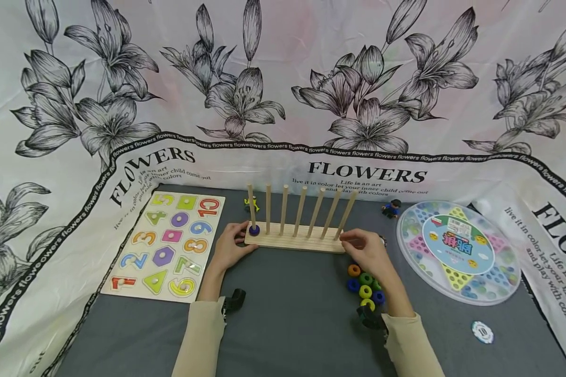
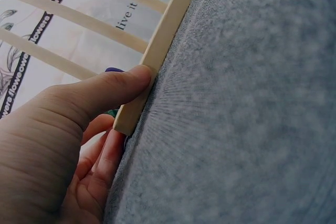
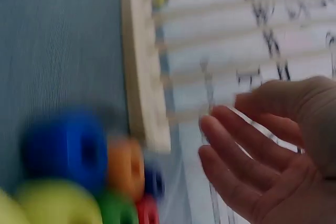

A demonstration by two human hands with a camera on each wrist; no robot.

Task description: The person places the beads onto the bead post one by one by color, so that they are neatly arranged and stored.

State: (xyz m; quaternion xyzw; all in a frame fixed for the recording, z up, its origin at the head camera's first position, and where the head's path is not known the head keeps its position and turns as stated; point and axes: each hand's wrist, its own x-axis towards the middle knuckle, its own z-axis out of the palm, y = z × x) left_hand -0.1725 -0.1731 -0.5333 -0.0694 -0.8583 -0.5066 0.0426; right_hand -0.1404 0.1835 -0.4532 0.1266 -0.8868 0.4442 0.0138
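Note:
A pale wooden peg board (image 1: 294,240) with several upright dowels stands on the grey cloth. One dark blue-purple bead (image 1: 254,230) sits at the foot of its leftmost dowel. My left hand (image 1: 231,246) holds the board's left end; in the left wrist view the thumb (image 2: 126,81) presses the front edge and the other fingers lie around the end. My right hand (image 1: 369,252) is beside the board's right end. In the right wrist view its fingers (image 3: 236,156) are loosely bent, apart from the wood, and hold nothing. Coloured beads (image 1: 365,291) lie beneath the right wrist.
A number and shape puzzle board (image 1: 163,246) lies at the left. At the right are a round game box (image 1: 457,251) and a white chip (image 1: 482,332). A small toy figure (image 1: 391,208) and a yellow-green toy (image 1: 251,204) stand behind. Flowered cloth (image 1: 273,104) rises at the back.

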